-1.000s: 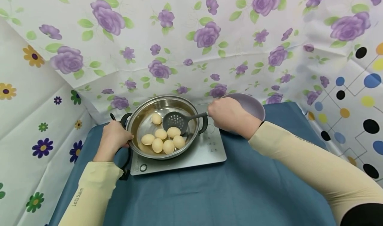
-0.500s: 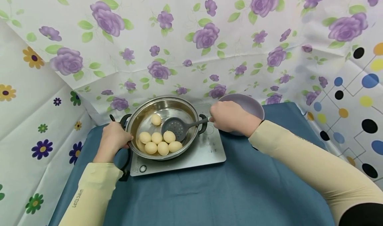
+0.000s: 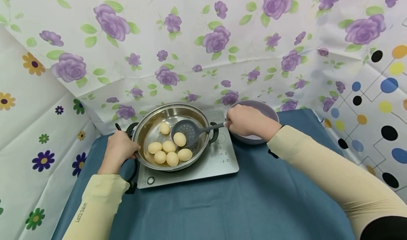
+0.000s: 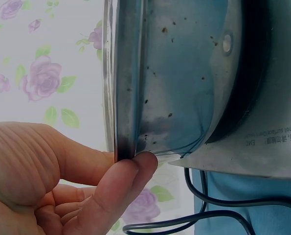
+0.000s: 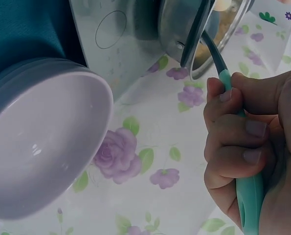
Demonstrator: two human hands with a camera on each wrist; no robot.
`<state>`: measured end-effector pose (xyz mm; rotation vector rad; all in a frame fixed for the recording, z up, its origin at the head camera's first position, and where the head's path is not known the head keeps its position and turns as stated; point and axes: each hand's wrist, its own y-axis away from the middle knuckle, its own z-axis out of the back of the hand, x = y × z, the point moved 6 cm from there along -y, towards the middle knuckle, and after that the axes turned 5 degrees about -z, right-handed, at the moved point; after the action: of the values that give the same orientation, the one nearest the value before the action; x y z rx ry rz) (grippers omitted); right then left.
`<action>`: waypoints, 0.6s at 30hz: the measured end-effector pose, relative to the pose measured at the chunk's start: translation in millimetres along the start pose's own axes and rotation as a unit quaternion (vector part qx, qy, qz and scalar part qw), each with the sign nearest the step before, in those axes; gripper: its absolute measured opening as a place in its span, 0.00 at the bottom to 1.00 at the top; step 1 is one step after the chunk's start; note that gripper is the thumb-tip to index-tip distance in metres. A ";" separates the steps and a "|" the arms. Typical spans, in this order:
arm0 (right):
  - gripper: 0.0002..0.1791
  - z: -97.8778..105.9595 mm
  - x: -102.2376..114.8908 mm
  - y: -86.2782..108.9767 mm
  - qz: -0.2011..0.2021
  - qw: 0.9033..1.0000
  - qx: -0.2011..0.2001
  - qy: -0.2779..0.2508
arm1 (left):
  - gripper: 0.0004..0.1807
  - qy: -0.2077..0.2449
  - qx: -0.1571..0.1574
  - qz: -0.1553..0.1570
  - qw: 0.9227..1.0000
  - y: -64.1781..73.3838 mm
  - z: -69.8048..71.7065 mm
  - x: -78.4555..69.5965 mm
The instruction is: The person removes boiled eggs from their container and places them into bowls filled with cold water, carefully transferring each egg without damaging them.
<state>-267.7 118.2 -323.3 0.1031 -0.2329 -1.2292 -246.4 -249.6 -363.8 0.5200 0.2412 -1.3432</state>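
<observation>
A steel pan [image 3: 195, 114] with black side handles holds several pale yellow eggs [image 3: 169, 146] in shallow liquid. In the left wrist view, thumb and fingers of my left hand [image 3: 121, 148] pinch the pan's rim [image 4: 125, 98]. My right hand [image 3: 245, 121] grips the turquoise handle [image 5: 250, 196] of a skimmer, fingers curled round it. The skimmer's dark grey perforated head [image 3: 186, 125] lies inside the pan, tilted. One egg [image 3: 180, 139] is on or against the head's near edge; another egg [image 3: 164, 128] sits apart, behind the cluster.
Beneath the pan is a silver induction cooktop [image 3: 219, 167] on a blue cloth [image 3: 203, 208]. A lilac bowl [image 3: 268, 113] stands right of it, partly behind my right hand. A black cord [image 4: 218, 200] runs at the left. Patterned sheets [image 3: 190, 39] enclose the back and sides.
The eggs have shifted in the pan, and one now lies at the skimmer's head. My right hand has moved slightly right. My left hand stays on the rim.
</observation>
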 end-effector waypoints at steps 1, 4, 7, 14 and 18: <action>0.12 0.3 -0.7 0.1 0.000 1.000 0.003 -0.004 | 0.14 0.000 0.000 0.000 1.000 0.1 0.1 -0.1; 0.12 1.0 -3.1 0.5 -0.001 1.000 0.009 -0.020 | 0.14 -0.001 0.000 0.000 1.000 0.1 -0.1 -0.2; 0.12 1.3 -6.3 1.6 0.001 0.999 0.013 -0.037 | 0.14 -0.003 -0.001 0.000 1.000 0.0 -0.5 0.0; 0.19 8.0 -14.6 7.0 0.009 0.997 0.020 -0.075 | 0.13 -0.005 0.000 0.000 1.000 0.1 -0.3 -0.1; 0.19 14.1 -25.0 9.7 -0.004 0.996 0.013 -0.092 | 0.13 -0.004 0.001 -0.001 1.000 -0.5 -0.6 -0.9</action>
<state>-269.9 145.7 -310.6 0.0130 -0.4089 -1.2456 -247.0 -248.6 -363.9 0.5152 0.2336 -1.3479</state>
